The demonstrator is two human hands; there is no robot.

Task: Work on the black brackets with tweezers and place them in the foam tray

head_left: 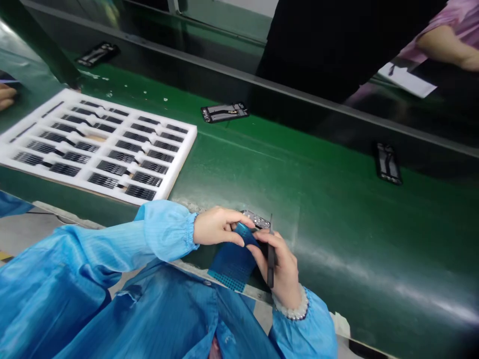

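Observation:
Bent between my two hands is a blue plastic film sheet point(232, 262), with rows of small dark marks near its lower edge. My left hand point(217, 227) is closed, pinching the film's upper part between thumb and fingers. My right hand point(284, 269) is closed around black tweezers point(270, 267), which lie along the palm with the tips pointing away from me. Its thumb and forefinger also meet at the film's top edge. Just beyond my fingers lies a phone frame point(258, 219) with its inner parts showing, partly hidden by my hands.
On the left, a white foam tray point(175, 167) holds rows of dark flat parts. Phone frames point(224, 112) point(388, 163) point(98, 54) lie along the far side of the green bench point(355, 239). Another person's hand point(5, 96) shows at far left, and a person's arm point(447, 47) at upper right.

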